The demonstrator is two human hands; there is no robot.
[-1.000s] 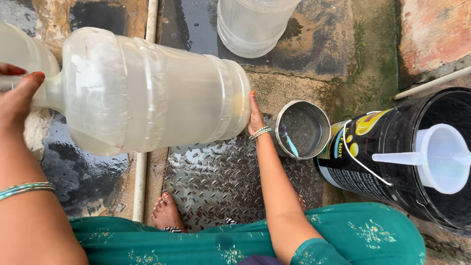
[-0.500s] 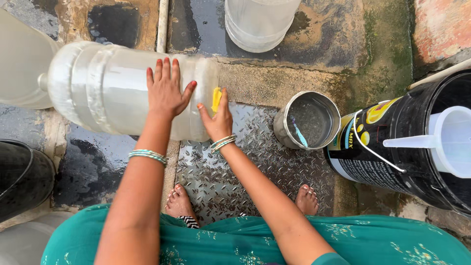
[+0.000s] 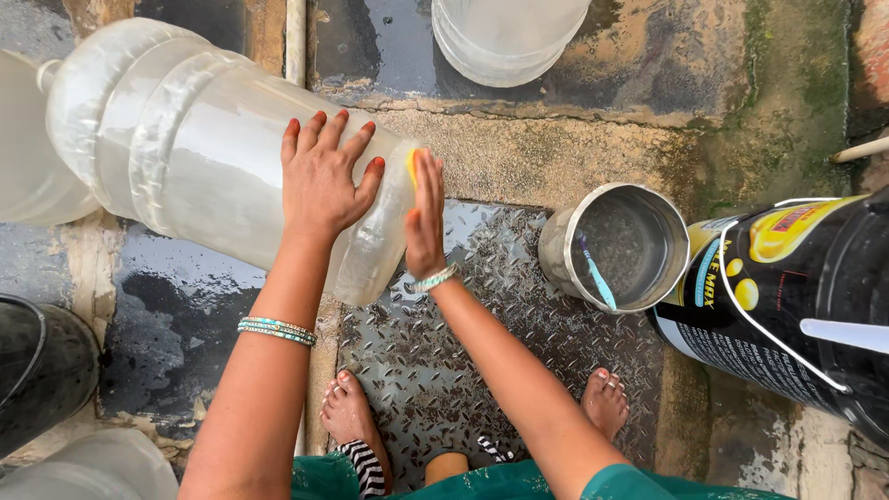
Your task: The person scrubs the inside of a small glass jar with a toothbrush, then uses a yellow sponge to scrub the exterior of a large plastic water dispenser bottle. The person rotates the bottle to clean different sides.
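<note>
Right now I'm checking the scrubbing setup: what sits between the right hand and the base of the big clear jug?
In the head view, a yellow scrub pad sits pressed between the right hand and the jug base.

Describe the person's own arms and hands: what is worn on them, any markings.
Both forearms are bare. The left hand has red-painted nails and a stack of thin turquoise bangles on its wrist. The right hand wears similar pale turquoise bangles. A teal sleeve edge shows on the right arm.
</note>
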